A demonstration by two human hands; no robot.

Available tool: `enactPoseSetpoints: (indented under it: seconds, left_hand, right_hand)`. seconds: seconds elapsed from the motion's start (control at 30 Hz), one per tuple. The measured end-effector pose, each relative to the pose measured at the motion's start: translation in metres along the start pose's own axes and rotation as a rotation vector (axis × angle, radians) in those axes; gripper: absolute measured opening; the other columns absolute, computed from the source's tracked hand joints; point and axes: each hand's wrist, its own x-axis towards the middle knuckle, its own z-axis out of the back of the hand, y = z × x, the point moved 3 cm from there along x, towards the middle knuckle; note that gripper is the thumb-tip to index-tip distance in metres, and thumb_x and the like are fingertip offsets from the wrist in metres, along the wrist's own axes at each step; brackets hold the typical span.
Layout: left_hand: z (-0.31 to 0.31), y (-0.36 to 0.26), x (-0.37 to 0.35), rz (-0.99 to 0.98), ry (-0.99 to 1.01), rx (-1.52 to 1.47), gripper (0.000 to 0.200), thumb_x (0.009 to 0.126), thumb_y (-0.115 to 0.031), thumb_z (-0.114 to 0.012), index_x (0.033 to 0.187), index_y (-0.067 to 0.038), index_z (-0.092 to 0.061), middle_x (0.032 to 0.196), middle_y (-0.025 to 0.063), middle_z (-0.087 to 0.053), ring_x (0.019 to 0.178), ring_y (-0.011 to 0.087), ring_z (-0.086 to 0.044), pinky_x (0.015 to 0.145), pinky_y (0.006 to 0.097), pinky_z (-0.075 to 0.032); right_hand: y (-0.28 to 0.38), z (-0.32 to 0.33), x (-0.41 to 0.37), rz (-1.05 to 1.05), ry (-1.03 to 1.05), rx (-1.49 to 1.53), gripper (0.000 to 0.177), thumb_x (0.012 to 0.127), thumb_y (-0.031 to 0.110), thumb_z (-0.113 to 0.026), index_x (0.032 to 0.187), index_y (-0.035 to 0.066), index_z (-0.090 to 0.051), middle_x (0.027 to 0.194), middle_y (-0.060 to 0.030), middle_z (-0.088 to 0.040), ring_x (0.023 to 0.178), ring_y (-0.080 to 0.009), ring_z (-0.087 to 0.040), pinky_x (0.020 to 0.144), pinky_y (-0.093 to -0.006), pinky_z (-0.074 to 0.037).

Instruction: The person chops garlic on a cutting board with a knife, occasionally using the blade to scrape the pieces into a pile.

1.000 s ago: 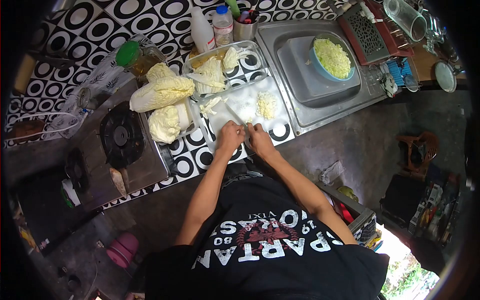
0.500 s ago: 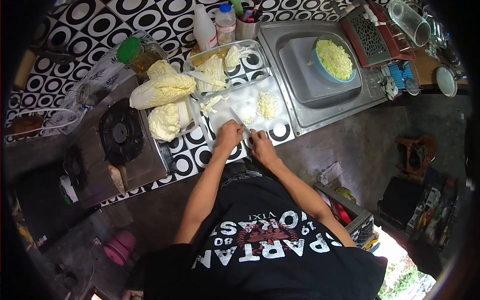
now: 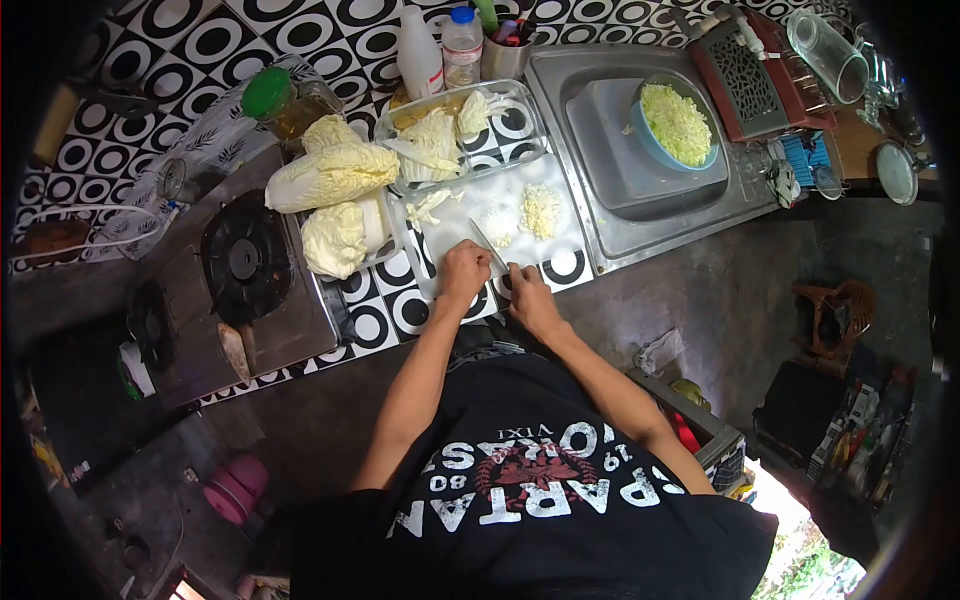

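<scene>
My right hand (image 3: 533, 298) is closed around the handle of a knife (image 3: 486, 240). The blade points away and to the left across a translucent white cutting board (image 3: 565, 190). Just left of the blade, my left hand (image 3: 466, 270) rests on the near part of the board with curled fingers; whatever they may hold is hidden. Finely chopped pale pieces (image 3: 541, 212) lie in a heap on the board's right side. A smaller scatter of chopped bits (image 3: 500, 226) sits by the blade. Strips of cabbage leaf (image 3: 430, 206) lie toward the board's far left.
Left of the board are napa cabbages (image 3: 330, 180) and a gas stove (image 3: 243, 258). Behind it stands a clear tray (image 3: 535, 150) with leaves, plus bottles (image 3: 419, 55). To the right, a blue bowl (image 3: 655, 150) of chopped cabbage sits in the metal sink (image 3: 600, 240).
The view has shifted slightly, so everything appears a little further right. The knife blade shows more plainly beside my left hand. Both hands keep nearly the same place on the board.
</scene>
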Motion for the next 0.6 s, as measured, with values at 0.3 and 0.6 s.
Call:
enactPoseSetpoints:
  seconds: [0.3,0.6]
  left_hand:
    - [0.000,0.002,-0.003,0.015,-0.017,0.075,0.009,0.069,-0.006,-0.064,0.076,-0.005,-0.070,0.076,0.0149,-0.061,0.070,0.0313,-0.061,0.065,0.0380,-0.049]
    - [-0.001,0.006,-0.008,-0.013,-0.060,0.037,0.008,0.069,-0.007,-0.067,0.076,-0.006,-0.070,0.075,0.0130,-0.061,0.068,0.0282,-0.061,0.064,0.0360,-0.049]
  right_hand:
    - [0.007,0.001,0.032,0.001,-0.003,-0.012,0.052,0.070,0.001,-0.061,0.118,0.001,-0.043,0.096,-0.0283,-0.051,0.080,-0.0456,-0.058,0.069,-0.0483,-0.050]
    - [-0.003,-0.007,-0.006,0.036,-0.089,0.003,0.047,0.072,-0.003,-0.054,0.118,0.002,-0.047,0.093,-0.0245,-0.053,0.078,-0.0426,-0.058,0.068,-0.0476,-0.048]
